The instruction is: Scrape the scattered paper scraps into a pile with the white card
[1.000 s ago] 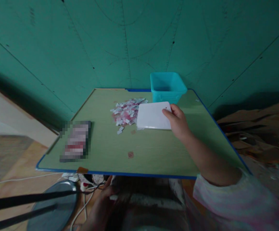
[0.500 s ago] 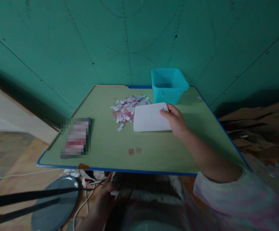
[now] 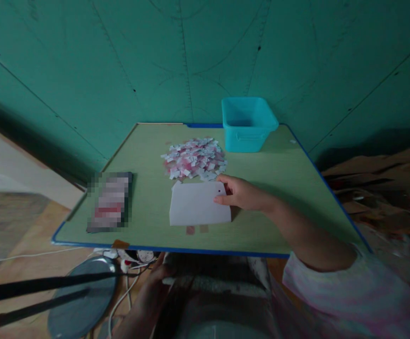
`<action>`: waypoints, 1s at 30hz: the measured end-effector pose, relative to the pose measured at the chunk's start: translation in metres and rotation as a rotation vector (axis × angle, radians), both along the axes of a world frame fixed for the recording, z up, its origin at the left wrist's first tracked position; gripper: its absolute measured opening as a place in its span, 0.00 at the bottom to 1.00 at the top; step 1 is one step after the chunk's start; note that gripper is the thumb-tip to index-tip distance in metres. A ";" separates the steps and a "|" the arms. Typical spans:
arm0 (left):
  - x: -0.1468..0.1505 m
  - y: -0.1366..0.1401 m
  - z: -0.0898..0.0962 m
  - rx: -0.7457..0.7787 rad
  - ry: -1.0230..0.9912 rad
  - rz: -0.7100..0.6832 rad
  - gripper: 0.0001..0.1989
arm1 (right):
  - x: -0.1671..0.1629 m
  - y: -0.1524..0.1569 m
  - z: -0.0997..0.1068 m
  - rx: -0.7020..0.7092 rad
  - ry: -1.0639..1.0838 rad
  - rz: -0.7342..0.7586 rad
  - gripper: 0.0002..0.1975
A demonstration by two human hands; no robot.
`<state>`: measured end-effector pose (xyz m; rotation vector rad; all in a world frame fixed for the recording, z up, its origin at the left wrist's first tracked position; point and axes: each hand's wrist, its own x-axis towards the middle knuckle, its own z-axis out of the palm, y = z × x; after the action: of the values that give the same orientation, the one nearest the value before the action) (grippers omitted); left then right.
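My right hand [image 3: 238, 192] pinches the right end of a white card [image 3: 198, 207], thumb on top and fingers behind. A small dark hole or dot shows on the card near my thumb. Just beyond the card lies a heap of small white and pink paper pieces [image 3: 196, 157]. Below the table edge, by my lap, is my left hand [image 3: 160, 278], dim and blurred; its fingers are mostly hidden.
A turquoise plastic bin [image 3: 247, 139] stands at the table's back right. On the left lies a pixelated flat, dark-edged object [image 3: 111, 202]. Two brownish squares [image 3: 196, 230] mark the tabletop [image 3: 261, 235]. A round grey disc [image 3: 85, 296] and white cables are below, left.
My right hand has brought the white card left and nearer to me, uncovering more of the paper heap. My left hand stays at about the same place.
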<state>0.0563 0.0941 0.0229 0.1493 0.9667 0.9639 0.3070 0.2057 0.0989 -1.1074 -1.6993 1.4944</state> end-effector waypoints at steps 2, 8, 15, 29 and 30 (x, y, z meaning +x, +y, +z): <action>0.002 0.000 0.002 0.013 -0.016 0.012 0.14 | 0.001 -0.001 0.004 -0.004 0.000 0.045 0.10; 0.006 0.001 0.011 -0.031 -0.014 0.041 0.15 | 0.007 0.003 0.003 0.016 0.017 -0.002 0.11; 0.000 0.006 -0.005 -0.081 -0.006 -0.055 0.13 | 0.003 -0.002 0.000 0.124 -0.189 0.096 0.09; 0.002 0.008 0.005 -0.035 0.130 -0.071 0.12 | 0.010 -0.006 0.022 -0.039 -0.368 0.328 0.10; 0.005 0.006 0.008 -0.025 0.145 -0.044 0.11 | 0.010 -0.005 0.023 -0.059 -0.361 0.345 0.10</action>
<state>0.0613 0.1004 0.0306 0.2211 1.1039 0.9095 0.3175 0.2006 0.1215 -1.2174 -2.1971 1.6312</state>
